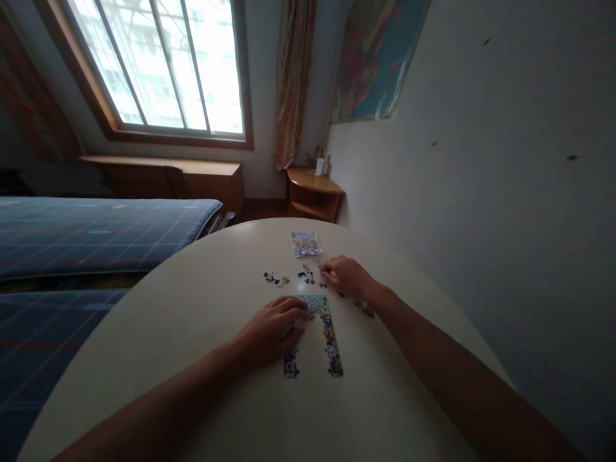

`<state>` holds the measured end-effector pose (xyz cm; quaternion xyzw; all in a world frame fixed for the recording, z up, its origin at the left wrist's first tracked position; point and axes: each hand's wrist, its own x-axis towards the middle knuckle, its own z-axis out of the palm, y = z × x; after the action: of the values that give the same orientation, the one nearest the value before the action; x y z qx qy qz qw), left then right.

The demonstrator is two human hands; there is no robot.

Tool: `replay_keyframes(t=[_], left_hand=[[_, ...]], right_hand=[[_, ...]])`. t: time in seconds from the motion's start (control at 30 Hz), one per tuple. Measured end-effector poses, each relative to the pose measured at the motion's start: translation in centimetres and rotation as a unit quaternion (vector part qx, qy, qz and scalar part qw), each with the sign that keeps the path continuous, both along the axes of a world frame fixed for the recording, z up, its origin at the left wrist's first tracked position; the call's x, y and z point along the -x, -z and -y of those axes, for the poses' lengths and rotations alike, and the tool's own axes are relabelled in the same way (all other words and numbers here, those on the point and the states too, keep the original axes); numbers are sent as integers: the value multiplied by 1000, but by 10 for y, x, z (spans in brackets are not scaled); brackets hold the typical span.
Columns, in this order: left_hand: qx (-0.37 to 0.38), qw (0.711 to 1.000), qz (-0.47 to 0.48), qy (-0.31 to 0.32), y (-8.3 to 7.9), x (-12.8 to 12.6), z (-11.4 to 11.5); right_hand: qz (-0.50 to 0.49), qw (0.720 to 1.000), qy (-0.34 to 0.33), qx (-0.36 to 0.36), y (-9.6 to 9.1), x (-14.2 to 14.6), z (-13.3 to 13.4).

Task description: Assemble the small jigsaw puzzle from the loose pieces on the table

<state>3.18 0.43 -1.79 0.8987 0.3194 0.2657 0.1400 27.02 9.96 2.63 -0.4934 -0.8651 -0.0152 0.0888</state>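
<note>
A partly joined jigsaw puzzle lies on the white table, with a top strip and two side strips around a bare middle. My left hand rests over its upper left part, fingers spread, hiding some of the left strip. Beyond it, my right hand reaches to the loose pieces, fingertips pressed together; what they pinch, if anything, is too small to make out. Loose puzzle pieces lie beside that hand, and another cluster of pieces is farther left. More pieces sit partly under my right forearm.
A small reference picture lies near the far edge of the round white table. A bed with a plaid cover stands to the left. The wall is on the right, and a wooden corner shelf stands behind.
</note>
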Motion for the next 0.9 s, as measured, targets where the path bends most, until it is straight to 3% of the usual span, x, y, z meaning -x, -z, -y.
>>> replay_keyframes(t=[0.23,0.4,0.73,0.9], left_hand=[[9,1000,-1,-1,-2,0,1],[9,1000,0,-6,-2,0,1],[15,1000,-12,-5,-3,0,1],[9,1000,-5,2,0,1,0]], right_hand=[[19,999,32,-13,6,9,-21],[36,997,66,-11,12,-7,-22],[14,973,227,-30,11,-66,10],[-20,965,261,-34,17,-78,27]])
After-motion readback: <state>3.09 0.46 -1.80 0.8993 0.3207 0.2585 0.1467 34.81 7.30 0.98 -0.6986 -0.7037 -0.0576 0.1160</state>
